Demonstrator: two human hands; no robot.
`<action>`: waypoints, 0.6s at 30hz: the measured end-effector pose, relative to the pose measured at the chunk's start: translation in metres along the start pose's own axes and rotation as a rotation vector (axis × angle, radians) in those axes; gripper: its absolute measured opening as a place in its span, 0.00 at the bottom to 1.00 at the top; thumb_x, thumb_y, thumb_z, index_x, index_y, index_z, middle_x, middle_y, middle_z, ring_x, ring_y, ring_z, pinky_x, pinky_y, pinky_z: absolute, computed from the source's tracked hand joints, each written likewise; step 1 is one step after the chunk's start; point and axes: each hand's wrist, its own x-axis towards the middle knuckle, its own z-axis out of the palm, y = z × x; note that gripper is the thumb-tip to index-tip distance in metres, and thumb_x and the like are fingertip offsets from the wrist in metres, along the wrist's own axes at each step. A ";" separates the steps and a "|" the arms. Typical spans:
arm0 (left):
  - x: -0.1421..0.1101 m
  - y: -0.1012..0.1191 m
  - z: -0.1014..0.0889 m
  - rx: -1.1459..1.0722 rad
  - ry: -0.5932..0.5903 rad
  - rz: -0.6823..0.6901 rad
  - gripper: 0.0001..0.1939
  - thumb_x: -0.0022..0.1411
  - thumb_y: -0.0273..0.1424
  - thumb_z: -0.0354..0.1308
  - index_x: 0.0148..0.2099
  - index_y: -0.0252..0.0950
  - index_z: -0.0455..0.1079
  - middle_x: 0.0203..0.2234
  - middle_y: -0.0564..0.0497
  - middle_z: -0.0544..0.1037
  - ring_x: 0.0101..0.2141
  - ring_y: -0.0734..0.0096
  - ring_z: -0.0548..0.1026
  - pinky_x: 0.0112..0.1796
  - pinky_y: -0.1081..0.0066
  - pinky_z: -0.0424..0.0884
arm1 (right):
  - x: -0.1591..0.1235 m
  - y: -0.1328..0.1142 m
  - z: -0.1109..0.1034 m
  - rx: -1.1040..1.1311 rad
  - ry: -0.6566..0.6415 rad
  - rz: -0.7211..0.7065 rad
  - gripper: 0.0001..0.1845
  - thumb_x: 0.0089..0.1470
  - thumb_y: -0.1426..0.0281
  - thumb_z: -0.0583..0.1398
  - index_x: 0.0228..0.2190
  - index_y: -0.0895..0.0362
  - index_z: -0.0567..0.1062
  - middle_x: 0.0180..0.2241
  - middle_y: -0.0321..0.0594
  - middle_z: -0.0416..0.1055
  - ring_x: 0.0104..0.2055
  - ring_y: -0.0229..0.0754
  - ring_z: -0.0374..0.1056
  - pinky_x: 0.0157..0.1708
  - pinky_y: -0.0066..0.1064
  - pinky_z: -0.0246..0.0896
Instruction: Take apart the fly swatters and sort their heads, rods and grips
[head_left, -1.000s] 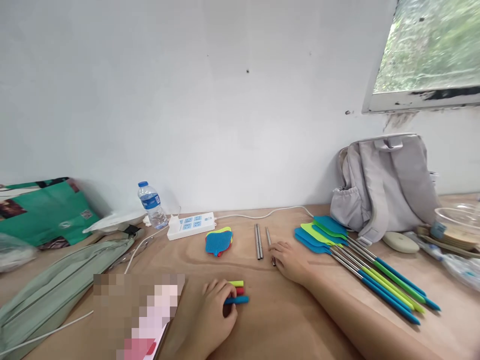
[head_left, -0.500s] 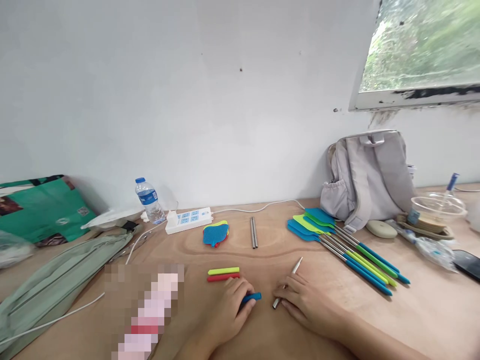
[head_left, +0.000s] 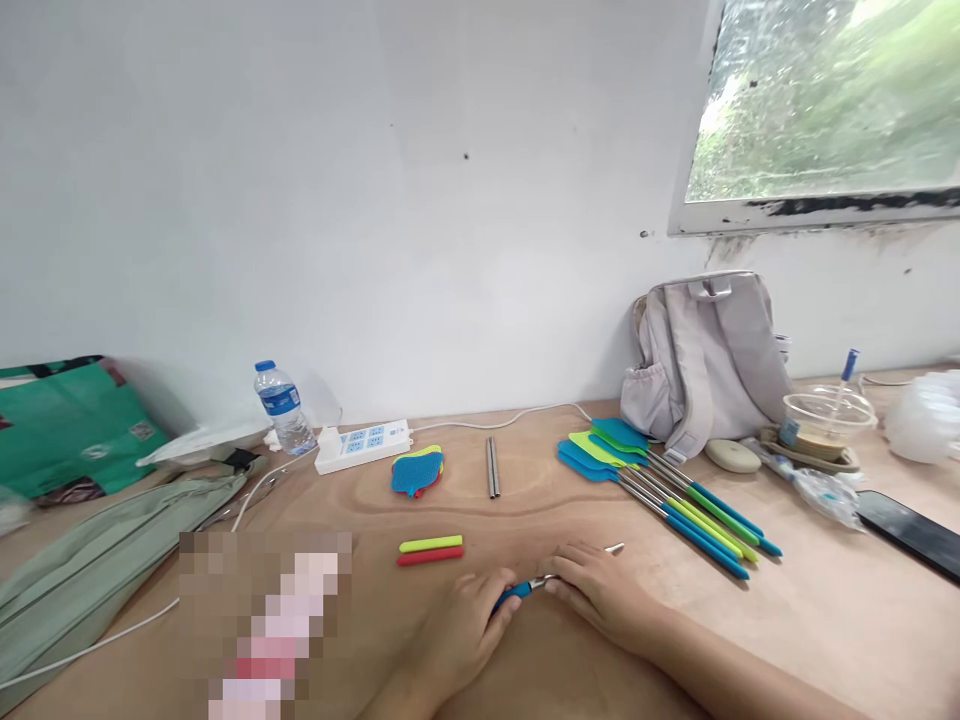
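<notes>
1. Lower centre: a smooth blue handle (head_left: 513, 597) is gripped by the left hand (head_left: 471, 620), touched by a metal rod (head_left: 615, 548) gripped by the right hand (head_left: 600, 590).
2. Grained wooden surface (head_left: 825, 640) is seen beneath.
3. Upper right: white wall (head_left: 450, 280) is pierced by a window (head_left: 832, 110).

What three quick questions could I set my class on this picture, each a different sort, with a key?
1. Which thing does the left hand hold: (a) a water bottle, (b) a blue handle, or (c) a phone?
2. True or false: the right hand is empty.
3. Leaving out the assembled swatters, how many handles lie on the table outside both hands?

Key:
1. b.
2. False; the right hand holds a metal rod.
3. Two: a yellow-green handle and a red handle.
</notes>
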 end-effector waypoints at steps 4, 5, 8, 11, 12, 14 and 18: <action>0.002 -0.003 0.001 -0.045 0.082 0.047 0.11 0.63 0.32 0.45 0.42 0.41 0.67 0.35 0.52 0.76 0.36 0.69 0.73 0.37 0.72 0.65 | -0.001 0.000 -0.002 0.017 -0.015 -0.002 0.14 0.61 0.66 0.47 0.42 0.53 0.70 0.37 0.39 0.70 0.39 0.41 0.66 0.36 0.29 0.57; 0.002 -0.003 0.002 -0.048 0.106 0.053 0.11 0.63 0.33 0.46 0.42 0.41 0.68 0.35 0.52 0.76 0.36 0.69 0.73 0.37 0.72 0.65 | -0.001 -0.002 -0.002 0.009 -0.019 -0.003 0.14 0.61 0.67 0.47 0.42 0.53 0.70 0.38 0.39 0.70 0.39 0.41 0.66 0.36 0.29 0.57; 0.001 -0.001 0.006 -0.031 0.165 0.066 0.08 0.60 0.30 0.51 0.39 0.41 0.71 0.31 0.52 0.76 0.33 0.69 0.73 0.37 0.71 0.66 | -0.002 -0.012 0.002 -0.062 -0.019 0.021 0.11 0.56 0.70 0.51 0.41 0.54 0.68 0.39 0.40 0.69 0.39 0.43 0.66 0.35 0.29 0.57; -0.001 0.007 0.014 -0.030 0.235 0.055 0.07 0.57 0.27 0.52 0.34 0.41 0.71 0.32 0.51 0.73 0.33 0.70 0.72 0.35 0.73 0.67 | -0.002 -0.022 0.012 -0.140 0.047 0.105 0.16 0.47 0.75 0.53 0.41 0.57 0.64 0.38 0.42 0.68 0.35 0.44 0.66 0.30 0.30 0.56; -0.001 0.011 0.018 -0.037 0.267 0.048 0.06 0.56 0.26 0.52 0.33 0.40 0.70 0.33 0.51 0.72 0.33 0.71 0.72 0.35 0.74 0.68 | -0.002 -0.025 0.016 -0.157 0.065 0.129 0.17 0.44 0.76 0.53 0.40 0.58 0.63 0.38 0.42 0.67 0.34 0.44 0.66 0.29 0.30 0.56; -0.002 0.017 0.026 -0.056 0.330 0.043 0.05 0.54 0.25 0.52 0.31 0.40 0.68 0.33 0.50 0.70 0.31 0.72 0.72 0.34 0.74 0.68 | -0.001 -0.029 0.022 -0.175 0.065 0.147 0.19 0.39 0.78 0.53 0.38 0.57 0.63 0.37 0.41 0.67 0.31 0.44 0.66 0.27 0.30 0.55; -0.002 0.020 0.041 -0.065 0.384 0.067 0.08 0.47 0.21 0.52 0.30 0.40 0.63 0.32 0.50 0.68 0.30 0.71 0.71 0.33 0.73 0.69 | 0.002 -0.032 0.033 -0.184 0.059 0.103 0.17 0.35 0.79 0.53 0.32 0.55 0.63 0.32 0.38 0.67 0.30 0.43 0.65 0.26 0.29 0.51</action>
